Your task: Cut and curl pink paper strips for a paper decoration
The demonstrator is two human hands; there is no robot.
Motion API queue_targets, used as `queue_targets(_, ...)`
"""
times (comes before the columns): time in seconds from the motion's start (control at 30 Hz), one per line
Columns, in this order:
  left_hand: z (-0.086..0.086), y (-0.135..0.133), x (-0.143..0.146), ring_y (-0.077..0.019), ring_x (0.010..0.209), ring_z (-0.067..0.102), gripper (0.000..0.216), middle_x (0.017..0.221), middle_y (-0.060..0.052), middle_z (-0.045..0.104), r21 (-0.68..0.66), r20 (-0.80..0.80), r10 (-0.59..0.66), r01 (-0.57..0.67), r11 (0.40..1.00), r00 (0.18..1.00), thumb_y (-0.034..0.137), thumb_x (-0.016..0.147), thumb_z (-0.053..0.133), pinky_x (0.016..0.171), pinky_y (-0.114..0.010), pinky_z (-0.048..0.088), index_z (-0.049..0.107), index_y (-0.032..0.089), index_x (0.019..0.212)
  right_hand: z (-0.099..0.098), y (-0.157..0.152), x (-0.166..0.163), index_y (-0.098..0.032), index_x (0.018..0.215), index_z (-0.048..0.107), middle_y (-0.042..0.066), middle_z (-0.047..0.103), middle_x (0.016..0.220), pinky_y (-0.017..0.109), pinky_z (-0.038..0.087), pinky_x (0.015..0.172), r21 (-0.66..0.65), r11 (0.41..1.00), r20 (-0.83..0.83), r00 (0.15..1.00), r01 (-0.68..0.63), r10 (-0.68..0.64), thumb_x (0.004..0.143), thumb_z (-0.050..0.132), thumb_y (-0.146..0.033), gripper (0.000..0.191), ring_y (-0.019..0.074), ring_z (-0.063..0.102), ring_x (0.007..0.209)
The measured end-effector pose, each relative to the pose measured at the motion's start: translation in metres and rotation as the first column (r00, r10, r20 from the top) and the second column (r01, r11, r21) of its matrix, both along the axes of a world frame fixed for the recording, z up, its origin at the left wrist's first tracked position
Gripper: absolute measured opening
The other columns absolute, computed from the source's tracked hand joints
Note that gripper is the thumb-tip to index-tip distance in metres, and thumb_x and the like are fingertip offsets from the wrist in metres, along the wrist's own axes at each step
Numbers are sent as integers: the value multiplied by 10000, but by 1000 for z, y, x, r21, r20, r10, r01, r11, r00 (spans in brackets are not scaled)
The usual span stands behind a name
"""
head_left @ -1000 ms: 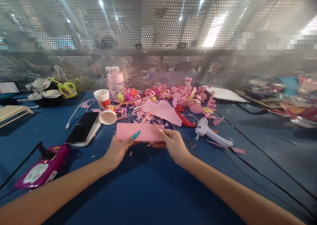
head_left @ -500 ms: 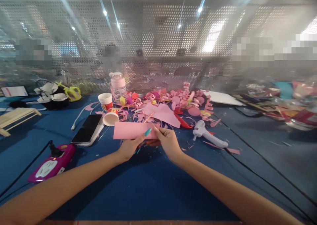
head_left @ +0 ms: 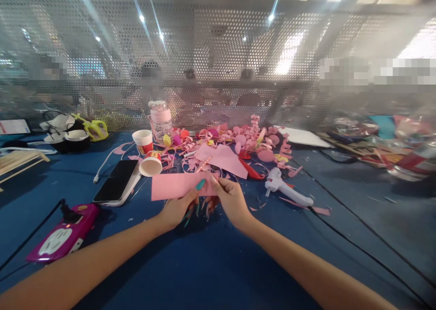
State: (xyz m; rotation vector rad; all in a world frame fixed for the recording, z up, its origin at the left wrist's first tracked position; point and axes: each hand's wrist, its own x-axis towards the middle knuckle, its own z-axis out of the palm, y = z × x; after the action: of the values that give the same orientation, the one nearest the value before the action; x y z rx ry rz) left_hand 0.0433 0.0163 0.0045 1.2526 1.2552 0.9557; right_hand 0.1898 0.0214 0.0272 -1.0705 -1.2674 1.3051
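Note:
A folded-looking strip of pink paper [head_left: 173, 186] is held level above the blue table, in front of the scraps. My left hand [head_left: 179, 208] pinches its lower edge near the middle, the teal-nailed thumb lying on top and the fingers underneath. At the right end my right hand [head_left: 231, 201] grips the paper between thumb and fingers. A thin striped stick [head_left: 203, 165] shows just beyond the paper's upper edge; whether a hand holds it I cannot tell. Behind lies a larger cut sheet of pink paper [head_left: 225, 159].
A white glue gun [head_left: 288, 189] with a black cord lies at right. Paper cups [head_left: 143, 142], a phone [head_left: 116, 181] and a purple power strip [head_left: 64, 235] are at left. Pink scraps [head_left: 259, 139], a bottle [head_left: 161, 119] and a perforated metal screen [head_left: 218, 42] stand behind.
The pink paper has tipped so more of its face shows, and its left end sits slightly lower. Both hands keep their hold, with the left hand's fingers now more visible below. The view has shifted slightly.

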Motion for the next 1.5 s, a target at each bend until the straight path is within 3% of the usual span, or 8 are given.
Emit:
queue_targets(0.2, 3, -3, 0, -76, 343, 355, 520, 361, 48, 372, -31, -23, -12, 11, 999, 1000, 653, 695, 483, 366, -212, 274, 475, 188, 462, -5, -7, -1, -186, 533, 473, -39, 485, 358, 193, 329, 280, -39, 997, 21, 997, -68, 69, 688, 563, -583, 435, 83, 427, 275)
queue_targets(0.33, -1, -2, -1, -72, 347, 363, 490, 378, 47, 394, 29, -11, 8, -8, 1000, 1000, 622, 712, 481, 367, -204, 287, 525, 181, 504, -8, -6, -2, -181, 507, 475, -49, 455, 333, 188, 291, 272, 21, 1000, 73, 997, 5, -6, 679, 591, -557, 429, 70, 390, 260)
queue_targets(0.53, -4, 1, -3, -63, 329, 343, 538, 353, 49, 367, 71, 59, 18, -22, 997, 998, 651, 703, 453, 355, -191, 284, 511, 173, 462, -9, -2, 5, -165, 512, 504, -46, 467, 330, 170, 319, 281, 63, 994, 79, 993, 86, -91, 645, 652, -499, 389, 62, 401, 262)
queue_targets(0.73, -6, 0, -4, -62, 318, 340, 515, 338, 58, 364, 87, -4, 0, 0, 996, 1000, 620, 741, 445, 350, -190, 270, 532, 180, 488, -8, -3, 3, -155, 496, 512, -24, 502, 349, 179, 347, 286, 7, 1000, -19, 1000, 13, -12, 576, 696, -511, 409, 76, 439, 274)
queue_targets(0.87, -4, -1, -1, -62, 304, 327, 559, 320, 45, 356, 99, 85, -11, 3, 995, 996, 676, 686, 463, 339, -202, 254, 529, 171, 454, -8, -5, 1, -150, 462, 517, -34, 459, 304, 166, 286, 268, 25, 999, 32, 999, -39, 39, 596, 676, -517, 422, 55, 384, 247)
queue_targets(1.03, -2, 0, 0, -59, 274, 297, 660, 281, 27, 338, 71, 163, 58, -70, 995, 985, 769, 626, 400, 313, -202, 210, 503, 159, 397, -7, -1, 7, -145, 455, 548, -20, 483, 305, 168, 300, 272, 48, 999, 84, 996, 12, -16, 633, 650, -503, 413, 57, 393, 245)
queue_targets(1.23, -2, 3, -3, -52, 266, 318, 697, 294, 11, 390, 169, 179, -5, -26, 985, 984, 749, 710, 288, 311, -199, 217, 538, 163, 428, -4, 6, 18, -146, 416, 541, -23, 466, 279, 166, 269, 243, 39, 999, 77, 997, 21, -24, 643, 648, -487, 423, 49, 358, 214)
queue_targets(1.5, -2, 6, -3, -54, 264, 350, 573, 340, 35, 433, 163, 290, -1, -49, 985, 957, 696, 701, 416, 280, -190, 237, 591, 162, 586, 2, 7, 23, -147, 407, 525, -28, 442, 256, 161, 237, 221, 20, 1000, 93, 996, -7, 5, 655, 630, -506, 448, 46, 336, 191)
